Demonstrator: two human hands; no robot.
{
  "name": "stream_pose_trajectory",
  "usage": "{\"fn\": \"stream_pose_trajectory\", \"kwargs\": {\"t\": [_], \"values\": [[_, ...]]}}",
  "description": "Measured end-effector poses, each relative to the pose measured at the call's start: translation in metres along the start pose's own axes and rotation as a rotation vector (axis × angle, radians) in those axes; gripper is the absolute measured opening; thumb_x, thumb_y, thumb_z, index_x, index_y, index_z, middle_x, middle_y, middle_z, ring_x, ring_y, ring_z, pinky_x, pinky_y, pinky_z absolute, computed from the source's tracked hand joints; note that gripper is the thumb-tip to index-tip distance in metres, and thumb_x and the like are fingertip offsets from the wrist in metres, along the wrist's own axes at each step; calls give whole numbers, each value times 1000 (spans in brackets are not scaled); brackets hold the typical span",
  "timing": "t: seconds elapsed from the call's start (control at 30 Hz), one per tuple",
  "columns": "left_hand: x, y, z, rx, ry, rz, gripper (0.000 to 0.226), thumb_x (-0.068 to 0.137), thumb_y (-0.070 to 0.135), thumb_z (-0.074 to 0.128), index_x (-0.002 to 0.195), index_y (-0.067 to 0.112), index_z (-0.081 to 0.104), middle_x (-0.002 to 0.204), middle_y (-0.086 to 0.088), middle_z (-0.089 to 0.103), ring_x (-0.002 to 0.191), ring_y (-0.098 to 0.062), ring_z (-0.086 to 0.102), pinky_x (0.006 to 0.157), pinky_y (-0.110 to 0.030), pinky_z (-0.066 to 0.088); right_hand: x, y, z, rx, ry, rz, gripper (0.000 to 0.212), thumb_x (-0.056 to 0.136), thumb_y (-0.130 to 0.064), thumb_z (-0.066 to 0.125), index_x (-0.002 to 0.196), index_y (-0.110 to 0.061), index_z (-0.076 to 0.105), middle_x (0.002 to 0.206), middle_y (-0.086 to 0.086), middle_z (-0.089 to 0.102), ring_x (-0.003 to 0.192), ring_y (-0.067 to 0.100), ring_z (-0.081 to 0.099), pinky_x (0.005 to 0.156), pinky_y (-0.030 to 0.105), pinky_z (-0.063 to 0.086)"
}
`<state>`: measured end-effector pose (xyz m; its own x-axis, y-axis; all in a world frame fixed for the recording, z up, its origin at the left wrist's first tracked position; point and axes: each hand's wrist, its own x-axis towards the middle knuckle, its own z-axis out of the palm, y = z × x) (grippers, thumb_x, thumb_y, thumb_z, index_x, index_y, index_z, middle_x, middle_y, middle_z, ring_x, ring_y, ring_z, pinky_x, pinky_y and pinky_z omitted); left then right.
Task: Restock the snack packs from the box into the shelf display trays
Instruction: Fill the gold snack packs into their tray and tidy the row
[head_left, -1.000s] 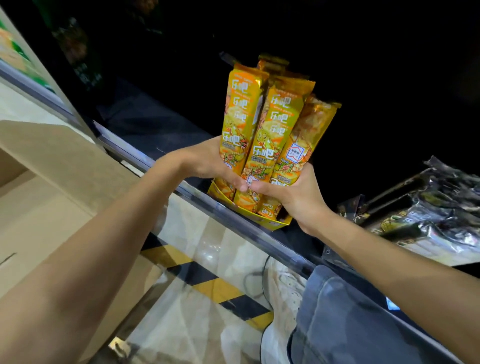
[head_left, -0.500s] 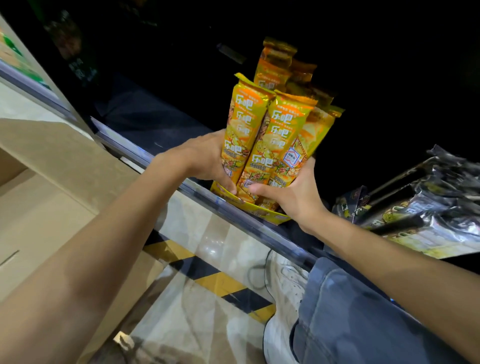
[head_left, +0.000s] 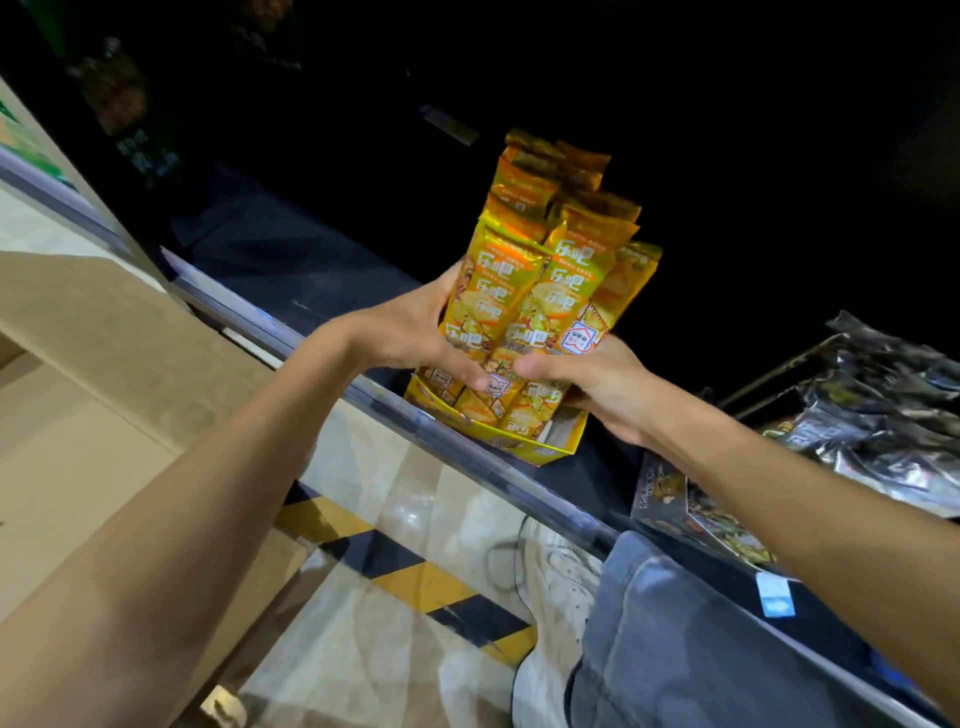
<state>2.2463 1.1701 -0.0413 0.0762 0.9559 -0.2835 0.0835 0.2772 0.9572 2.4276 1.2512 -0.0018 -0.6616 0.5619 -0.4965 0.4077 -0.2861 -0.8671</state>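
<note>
— What's underfoot there?
— A glossy pale floor, crossed at a slant by black-and-yellow striped tape. A white sneaker stands on it, at the tape's near end, with a dark cord looped just beside its toe.
— And above the shoe?
— A leg in faded blue jeans, and a small blue tag just to its right.
— Anything further off?
— Crumpled silver foil packets heaped at the far right, print too dark to read. At the far left, a sliver of green poster.
</note>
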Motion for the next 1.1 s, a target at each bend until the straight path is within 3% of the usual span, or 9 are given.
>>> {"fn": "stream_pose_trajectory", "kwargs": {"t": [0.23, 0.37, 0.43, 0.53, 0.63, 0.8, 0.9, 1.03, 1.1], "values": [[-11, -6, 0, -8, 60, 7, 75, 64, -5, 78, 130, 9, 44, 110, 8, 64, 96, 2, 65, 75, -14, 53, -10, 18, 7, -151, 246, -298, 59, 50, -8, 88, 102, -18, 60, 105, 4, 70, 98, 15, 68, 88, 37, 55], [-14, -14, -1, 10, 65, -5, 63, 65, -11, 75, 119, 9, 50, 101, 9, 65, 88, 6, 66, 71, -11, 51, -13, 28, 10, -258, 395, -350, 99, 34, -43, 94, 117, -9, 51, 112, 5, 66, 107, 13, 64, 95, 35, 51], [-12, -14, 2, 50, 70, 17, 65, 63, -9, 77, 117, 11, 49, 100, 11, 64, 88, 8, 65, 71, -10, 50, -14, 28, 12, -288, 417, -315, 95, 32, -43, 94, 113, -14, 52, 110, 1, 66, 104, 6, 63, 94, 27, 50], [-3, -12, -1, 129, 28, -6, 89, 53, 20, 91, 129, 17, 44, 115, 9, 62, 108, -1, 61, 84, -20, 52, -13, 18, 8, -253, 324, -304, 58, 50, -7, 91, 89, -29, 54, 91, -13, 65, 78, -17, 61, 72, 3, 46], [1, -9, -11, 238, -32, -63, 107, 42, 50, 92, 135, 39, 41, 144, -3, 44, 138, -25, 36, 107, -50, 39, -14, 7, 1, -177, 137, -273, 53, 60, 5, 82, 90, -29, 56, 88, -18, 65, 74, -15, 63, 65, 3, 47], [-12, 6, -8, -25, -67, 9, 100, 50, 16, 87, 136, 10, 37, 113, 13, 69, 106, -6, 64, 80, -18, 53, -12, -4, -14, -100, 17, -150, 36, 52, -26, 80, 84, -27, 64, 79, -20, 72, 79, -7, 67, 85, 20, 51], [-10, 5, -1, -53, -2, 27, 101, 48, 26, 82, 137, 12, 38, 116, 10, 67, 107, -7, 64, 83, -21, 53, -9, -13, -21, -58, -104, -117, 21, 70, -30, 66, 90, -28, 63, 83, -22, 72, 84, -7, 66, 84, 13, 50], [0, 5, 6, -72, 62, 35, 93, 61, 11, 84, 140, 13, 34, 121, 2, 62, 104, -5, 65, 75, -18, 54, -2, -11, -22, -115, -124, -65, 30, 65, -28, 66, 96, -27, 64, 93, -16, 72, 97, 5, 66, 99, 30, 47], [2, 5, 7, -65, 92, 46, 88, 62, 13, 79, 139, 12, 36, 119, 4, 62, 101, -2, 65, 72, -15, 53, 1, -13, -23, -155, -159, -43, 33, 65, -27, 66, 97, -28, 63, 95, -18, 72, 97, 4, 66, 96, 27, 47]]}}
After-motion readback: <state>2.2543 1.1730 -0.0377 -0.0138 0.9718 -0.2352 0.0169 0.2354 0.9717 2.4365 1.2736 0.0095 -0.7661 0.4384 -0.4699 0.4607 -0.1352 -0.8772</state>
